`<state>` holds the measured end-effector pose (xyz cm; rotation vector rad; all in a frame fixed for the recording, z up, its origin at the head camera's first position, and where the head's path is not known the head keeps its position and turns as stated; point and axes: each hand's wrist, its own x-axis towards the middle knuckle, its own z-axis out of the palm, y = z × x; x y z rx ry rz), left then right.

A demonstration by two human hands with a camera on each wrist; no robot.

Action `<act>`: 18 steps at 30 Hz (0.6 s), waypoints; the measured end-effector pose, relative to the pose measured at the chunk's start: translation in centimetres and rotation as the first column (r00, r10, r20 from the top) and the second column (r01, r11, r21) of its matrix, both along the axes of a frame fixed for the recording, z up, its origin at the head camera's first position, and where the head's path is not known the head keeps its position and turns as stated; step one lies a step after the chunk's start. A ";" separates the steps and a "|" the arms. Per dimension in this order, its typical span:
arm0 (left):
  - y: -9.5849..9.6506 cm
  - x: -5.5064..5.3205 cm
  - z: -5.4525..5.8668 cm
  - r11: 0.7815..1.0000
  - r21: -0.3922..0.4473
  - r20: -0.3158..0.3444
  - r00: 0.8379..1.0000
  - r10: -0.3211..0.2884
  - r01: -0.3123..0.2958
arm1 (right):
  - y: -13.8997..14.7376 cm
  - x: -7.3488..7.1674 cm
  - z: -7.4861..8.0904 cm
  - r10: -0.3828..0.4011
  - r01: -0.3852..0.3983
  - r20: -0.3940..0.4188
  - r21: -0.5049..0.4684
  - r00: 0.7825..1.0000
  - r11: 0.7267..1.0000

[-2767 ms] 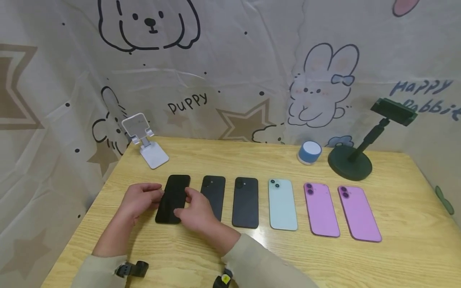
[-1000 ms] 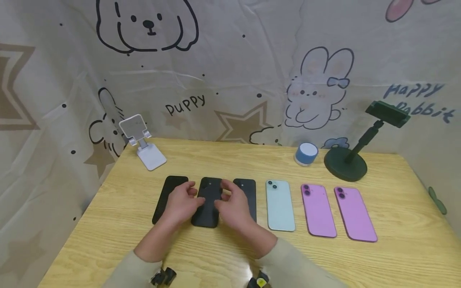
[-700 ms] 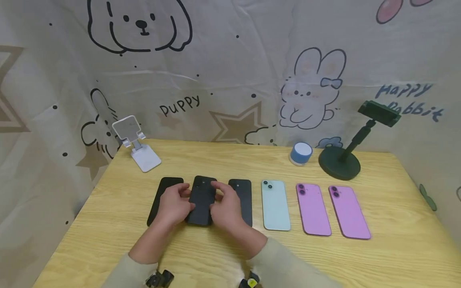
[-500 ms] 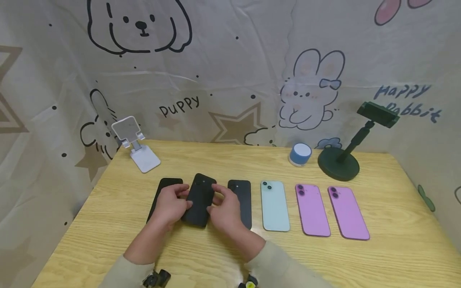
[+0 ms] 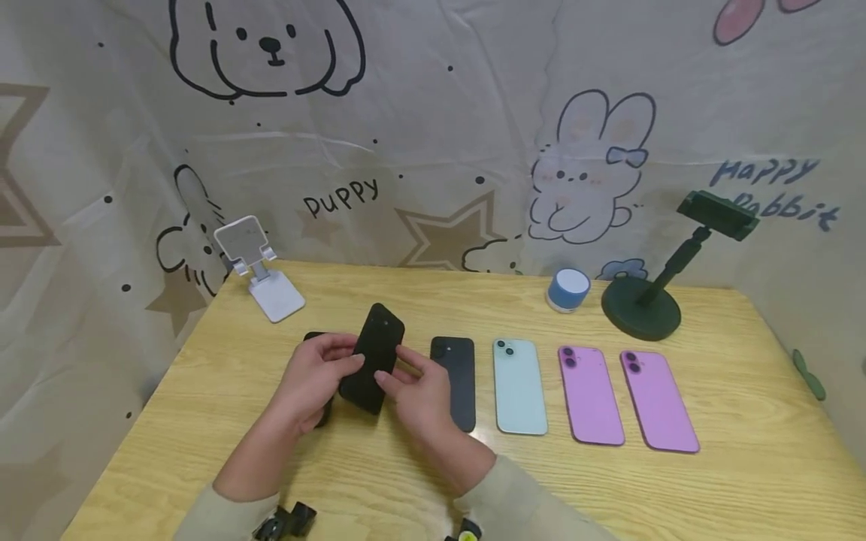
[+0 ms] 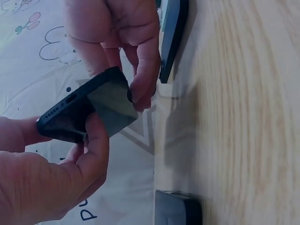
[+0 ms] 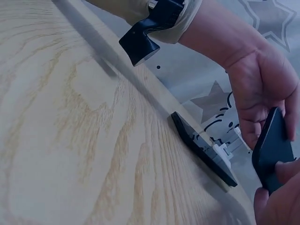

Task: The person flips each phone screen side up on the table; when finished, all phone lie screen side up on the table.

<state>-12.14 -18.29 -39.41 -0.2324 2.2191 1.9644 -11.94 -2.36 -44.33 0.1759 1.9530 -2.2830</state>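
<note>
In the head view my left hand (image 5: 314,383) and right hand (image 5: 422,394) hold a black smartphone (image 5: 374,357) tilted above the table, its far end raised. The left thumb lies on the phone's back and the left fingers go round its left edge; the right hand pinches the opposite edge. A port and speaker holes show on the phone's end (image 6: 70,98) in the left wrist view. Partly hidden under my left hand, another black phone (image 7: 201,150) lies screen up on the table. To the right of my right hand lies a dark phone (image 5: 455,376), back up.
Further right lie a pale mint phone (image 5: 519,391) and two pink phones (image 5: 591,398), backs up. Behind them stand a white phone stand (image 5: 276,295), a blue-and-white round tub (image 5: 568,289) and a dark green stand (image 5: 641,308). A printed cloth (image 5: 433,135) hangs beyond the table.
Both hands moved from the leftmost phone to the second black one, took hold of it and lifted it off the table. It is now tilted, with its far end up.
</note>
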 end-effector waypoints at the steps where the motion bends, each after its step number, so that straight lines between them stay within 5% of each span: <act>1: 0.0 0.1 0.1 1.000 0.008 -0.008 1.000 -0.006 0.006 | -0.1 0.0 0.0 0.003 -0.003 0.002 -0.013 1.000 1.000; 7: 0.1 0.3 0.6 0.997 0.005 -0.060 0.995 -0.076 0.077 | -0.3 0.1 0.0 0.060 -0.062 -0.018 -0.156 0.998 0.986; 12: 0.2 0.5 0.9 0.982 -0.104 -0.122 0.978 -0.171 0.159 | 0.0 0.4 0.4 0.135 -0.131 -0.011 -0.341 0.991 0.931; 18: 0.1 0.2 0.5 0.889 -0.444 -0.228 0.946 -0.229 0.108 | 0.4 0.5 0.8 0.221 -0.205 -0.023 -0.473 0.975 0.857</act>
